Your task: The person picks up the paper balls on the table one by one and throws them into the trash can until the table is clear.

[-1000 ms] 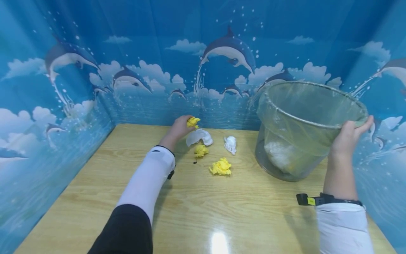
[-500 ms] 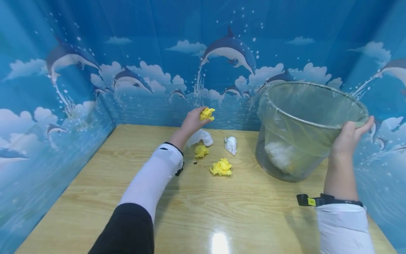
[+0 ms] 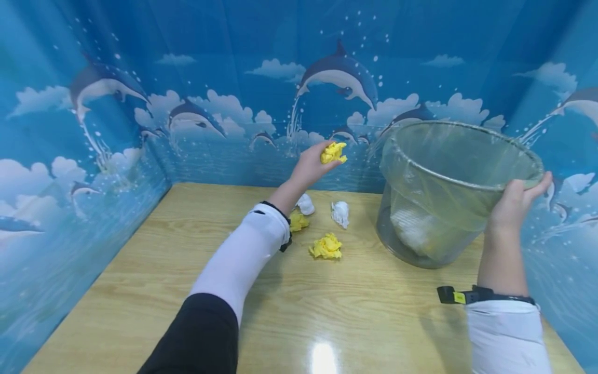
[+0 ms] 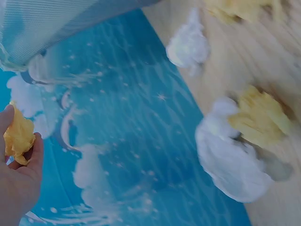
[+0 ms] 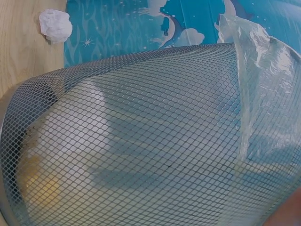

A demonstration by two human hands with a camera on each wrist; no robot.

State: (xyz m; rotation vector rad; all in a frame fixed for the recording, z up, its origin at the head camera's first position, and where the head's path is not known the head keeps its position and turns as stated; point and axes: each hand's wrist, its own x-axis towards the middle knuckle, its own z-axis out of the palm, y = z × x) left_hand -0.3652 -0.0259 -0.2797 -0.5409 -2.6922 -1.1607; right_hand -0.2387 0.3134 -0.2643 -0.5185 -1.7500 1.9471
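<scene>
My left hand [image 3: 310, 165] pinches a crumpled yellow paper ball [image 3: 334, 152], raised above the back of the table and left of the bin. In the left wrist view the thumb and fingers grip that yellow ball [image 4: 19, 135]. With my right hand [image 3: 510, 205] I hold the rim of a mesh wastebasket [image 3: 397, 228] lined with a pale green plastic bag [image 3: 439, 182]; the basket leans toward the right. Through the mesh in the right wrist view, white paper [image 5: 77, 122] and something yellow [image 5: 44, 188] show near the bottom.
On the wooden table [image 3: 187, 259] lie two yellow paper balls, one [image 3: 326, 245] in front and one [image 3: 298, 221] partly behind my left wrist. White crumpled paper [image 3: 340, 213] lies nearer the bin, and another white piece [image 4: 228, 155] farther left. A dolphin-print curtain [image 3: 224, 62] encloses the table.
My left hand has lifted the yellow paper ball from above the white piece and carried it up and right, toward the bin. My right hand and the bin have stayed put.
</scene>
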